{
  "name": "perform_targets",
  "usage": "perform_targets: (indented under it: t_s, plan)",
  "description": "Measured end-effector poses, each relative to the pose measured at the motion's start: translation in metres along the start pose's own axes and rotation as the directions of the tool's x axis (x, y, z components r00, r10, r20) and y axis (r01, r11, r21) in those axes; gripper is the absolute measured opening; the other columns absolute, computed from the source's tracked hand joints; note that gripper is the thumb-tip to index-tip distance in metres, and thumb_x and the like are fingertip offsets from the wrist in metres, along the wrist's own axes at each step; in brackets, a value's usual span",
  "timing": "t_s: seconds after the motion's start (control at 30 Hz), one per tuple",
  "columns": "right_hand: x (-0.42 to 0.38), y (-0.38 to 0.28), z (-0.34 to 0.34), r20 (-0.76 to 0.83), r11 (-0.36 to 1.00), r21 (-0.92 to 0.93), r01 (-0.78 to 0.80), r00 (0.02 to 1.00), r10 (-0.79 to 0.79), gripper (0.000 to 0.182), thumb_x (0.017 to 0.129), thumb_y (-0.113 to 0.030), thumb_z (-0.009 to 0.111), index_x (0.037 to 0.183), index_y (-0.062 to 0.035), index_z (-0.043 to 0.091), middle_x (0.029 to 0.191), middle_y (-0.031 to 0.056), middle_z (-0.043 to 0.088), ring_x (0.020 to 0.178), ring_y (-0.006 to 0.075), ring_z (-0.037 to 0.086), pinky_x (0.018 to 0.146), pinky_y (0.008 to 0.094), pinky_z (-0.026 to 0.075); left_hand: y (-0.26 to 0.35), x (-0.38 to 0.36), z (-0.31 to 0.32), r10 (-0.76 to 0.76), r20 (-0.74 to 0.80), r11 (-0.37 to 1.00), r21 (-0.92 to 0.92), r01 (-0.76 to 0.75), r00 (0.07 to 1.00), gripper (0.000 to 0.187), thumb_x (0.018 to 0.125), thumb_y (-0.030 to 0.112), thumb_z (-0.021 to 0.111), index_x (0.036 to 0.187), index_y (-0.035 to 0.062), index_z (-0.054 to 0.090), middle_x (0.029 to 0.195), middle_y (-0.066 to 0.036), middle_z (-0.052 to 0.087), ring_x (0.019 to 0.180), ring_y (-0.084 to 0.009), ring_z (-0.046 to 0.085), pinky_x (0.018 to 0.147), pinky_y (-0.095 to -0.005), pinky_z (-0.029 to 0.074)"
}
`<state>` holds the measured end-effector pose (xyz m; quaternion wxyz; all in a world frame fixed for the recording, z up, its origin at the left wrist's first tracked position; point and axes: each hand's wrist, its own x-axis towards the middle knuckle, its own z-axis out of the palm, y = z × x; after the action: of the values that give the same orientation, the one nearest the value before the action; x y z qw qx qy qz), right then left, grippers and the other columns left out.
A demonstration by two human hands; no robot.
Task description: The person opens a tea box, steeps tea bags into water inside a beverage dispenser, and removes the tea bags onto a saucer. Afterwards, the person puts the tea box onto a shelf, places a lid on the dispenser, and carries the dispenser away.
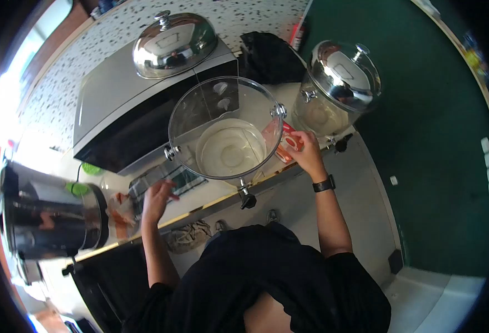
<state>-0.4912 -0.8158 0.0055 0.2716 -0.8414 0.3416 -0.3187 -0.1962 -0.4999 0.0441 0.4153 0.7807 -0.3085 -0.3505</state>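
Nearest: left hand [157,201] raised over the front of the tabletop [179,208], fingers loosely bent and parted, nothing seen in its grasp. Right hand [308,151], a dark watch [324,183] at its wrist, grips a red-and-white packet [291,142] by its near side. Packet sits just to the right of the uncovered clear drink dispenser [229,126], part of it seen through the clear wall. Whether it bears on the tabletop, cannot tell.

Step in hand, as judged: handling the packet beside the open dispenser. Any lift from here calls for a firm pinch and clearance from the rim and side fitting.

Dispenser upright, tap [247,198] facing the person; contents, if any, unclear. Checked cloth [169,178] near the left hand; clear plastic bag [123,215] farther left, beside a large dark urn [53,213].

Beyond: microwave [114,91] with a domed steel lid [175,47] on top; black bag [271,58]; second dispenser [318,114], its shiny lid on.
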Motion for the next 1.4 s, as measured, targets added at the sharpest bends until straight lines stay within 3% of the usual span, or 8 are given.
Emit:
perform_targets:
  t_s: [0.1,0.23,0.43,0.63,0.73,1.03,1.07,1.4]
  plan:
    - [0.007,0.010,0.008,0.058,0.988,-0.116,0.104,0.993,-0.098,0.055,0.064,-0.029,0.081,0.110,-0.0116,0.056,0.109,0.0115,0.055,0.103,0.0303,0.053,0.085,0.0388,0.044,0.047,-0.046,0.029,-0.136,0.334,0.991,0.060,0.123,0.933,0.034,0.096,0.026,0.045,0.103,-0.0022,0.061,0.080,-0.007,0.067,0.071,-0.0144,0.062,0.072,-0.0274,0.046]
    - [-0.002,0.011,0.007,0.066,0.942,-0.297,0.154,0.988,-0.141,0.067,0.058,-0.027,0.083,0.116,-0.0148,0.052,0.110,0.0115,0.054,0.105,0.0316,0.052,0.087,0.0403,0.043,0.080,-0.069,0.092,0.062,0.487,0.989,-0.146,0.011,0.871,0.035,0.098,0.028,0.043,0.103,-0.0021,0.060,0.087,-0.009,0.066,0.072,-0.0150,0.064,0.074,-0.0285,0.046]
    - [-0.002,0.042,-0.007,0.121,0.981,-0.052,0.188,0.976,-0.180,0.063,0.057,-0.025,0.082,0.113,-0.0156,0.055,0.104,0.0105,0.054,0.101,0.0319,0.052,0.085,0.0430,0.042,0.084,-0.045,0.201,0.062,0.451,0.962,-0.263,0.066,0.890,0.036,0.098,0.032,0.045,0.114,0.0010,0.056,0.097,-0.012,0.064,0.086,-0.0173,0.064,0.080,-0.0306,0.049]
    - [-0.021,0.035,-0.061,0.074,0.965,0.186,0.183,0.977,-0.199,0.057,0.058,-0.019,0.081,0.110,-0.0108,0.057,0.100,0.0105,0.055,0.099,0.0292,0.052,0.084,0.0407,0.043,0.073,0.008,0.289,-0.186,0.216,0.714,-0.640,0.283,0.958,0.069,0.091,0.039,0.057,0.141,0.0089,0.020,0.130,-0.018,0.046,0.109,-0.0315,0.056,0.086,-0.0443,0.049]
    - [-0.036,0.029,-0.081,0.103,0.954,0.184,0.235,0.961,-0.257,0.061,0.058,-0.018,0.081,0.113,-0.0114,0.056,0.104,0.0115,0.053,0.101,0.0299,0.051,0.084,0.0396,0.044,0.082,0.023,0.310,-0.084,0.249,0.613,-0.750,0.247,0.965,0.078,0.088,0.039,0.062,0.141,0.0126,0.011,0.135,-0.020,0.040,0.114,-0.0360,0.052,0.088,-0.0508,0.048]
    - [-0.057,0.042,-0.078,0.231,0.965,0.231,0.126,0.956,-0.180,0.057,0.065,-0.018,0.079,0.116,-0.0102,0.055,0.109,0.0119,0.050,0.106,0.0290,0.049,0.090,0.0392,0.042,0.083,0.029,0.336,-0.127,0.181,0.565,-0.795,0.221,0.975,0.066,0.084,0.022,0.065,0.128,0.0067,0.019,0.119,-0.018,0.047,0.096,-0.0288,0.062,0.069,-0.0441,0.058]
    - [-0.056,0.046,-0.076,0.244,0.960,0.258,0.104,0.955,-0.169,0.055,0.067,-0.019,0.078,0.116,-0.0102,0.055,0.109,0.0119,0.050,0.105,0.0289,0.049,0.091,0.0389,0.042,0.083,0.024,0.336,-0.122,0.175,0.580,-0.786,0.213,0.977,0.060,0.089,0.022,0.059,0.130,0.0113,0.017,0.118,-0.017,0.049,0.097,-0.0297,0.062,0.081,-0.0470,0.054]
    - [-0.040,0.045,-0.083,0.360,0.973,0.190,0.132,0.912,-0.194,0.053,0.068,-0.019,0.078,0.113,-0.0054,0.054,0.114,0.0174,0.055,0.105,0.0327,0.056,0.085,0.0389,0.047,0.089,0.014,0.339,-0.101,0.108,0.667,-0.730,0.148,0.989,0.062,0.087,0.016,0.060,0.129,0.0076,0.016,0.116,-0.017,0.050,0.100,-0.0270,0.060,0.080,-0.0442,0.054]
